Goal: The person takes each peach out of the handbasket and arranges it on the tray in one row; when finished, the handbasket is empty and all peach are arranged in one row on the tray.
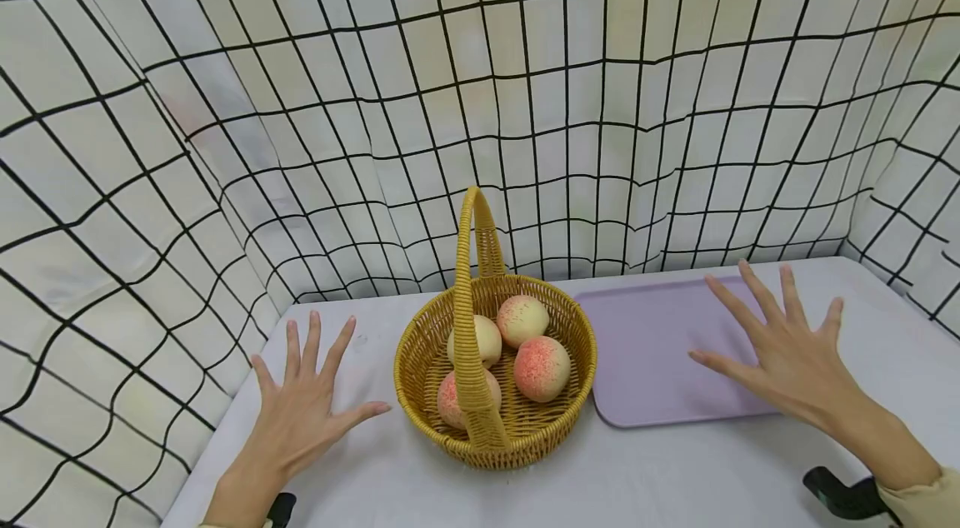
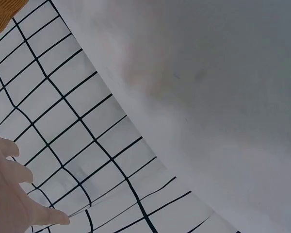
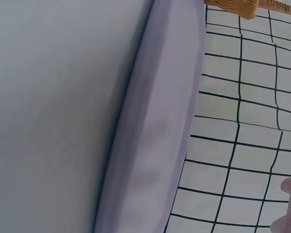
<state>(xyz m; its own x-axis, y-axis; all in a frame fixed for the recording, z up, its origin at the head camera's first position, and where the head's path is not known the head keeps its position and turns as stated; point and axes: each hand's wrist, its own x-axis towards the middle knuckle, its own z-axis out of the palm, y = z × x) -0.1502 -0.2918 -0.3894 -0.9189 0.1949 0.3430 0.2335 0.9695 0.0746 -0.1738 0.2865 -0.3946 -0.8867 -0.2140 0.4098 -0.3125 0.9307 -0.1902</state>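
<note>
A yellow woven basket [image 1: 420, 420] with a tall arched handle stands on the table, holding several peaches, among them a pink one [image 1: 542, 368] and a paler one [image 1: 522, 321]. Part of one peach is hidden behind the handle. My left hand [image 1: 300, 407], fingers spread and straight, is left of the basket and holds nothing. Over the right part of a flat lilac tray [image 1: 645, 370], my right hand [image 1: 795, 357] is spread wide with nothing in it. Only some fingers of each hand show in the wrist views.
The white table [image 1: 360, 478] bears the basket, with the tray just right of it. A white curtain [image 1: 442, 53] with a black grid rises behind the table and along both sides. Dark straps [image 1: 843, 495] sit at the wrists.
</note>
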